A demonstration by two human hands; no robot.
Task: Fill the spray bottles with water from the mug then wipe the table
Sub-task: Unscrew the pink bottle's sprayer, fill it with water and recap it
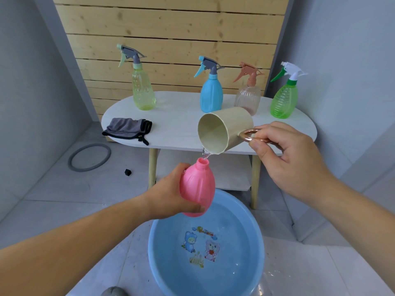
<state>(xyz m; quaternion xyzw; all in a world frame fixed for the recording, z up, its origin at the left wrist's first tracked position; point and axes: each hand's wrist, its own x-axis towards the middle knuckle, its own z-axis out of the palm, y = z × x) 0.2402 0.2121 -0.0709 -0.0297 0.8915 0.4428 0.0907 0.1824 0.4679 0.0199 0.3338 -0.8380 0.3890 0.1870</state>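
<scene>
My left hand (171,195) grips a pink spray bottle (197,186) without its cap, held upright over the blue basin (256,248). My right hand (284,154) holds the beige mug (235,127) by its copper handle, tipped on its side. A thin stream of water (205,154) runs from the mug's lip into the bottle's neck. On the white table (177,129) stand a yellow-green bottle (143,90), a blue bottle (211,95), a clear pinkish bottle (248,97) and a green bottle (284,99), all capped. A grey cloth (128,129) lies at the table's left end.
The basin on the floor holds water and has cartoon pictures on its bottom. A grey ring (89,157) and a small black object (127,172) lie on the floor left of the table. A wooden slat wall (171,28) stands behind the table.
</scene>
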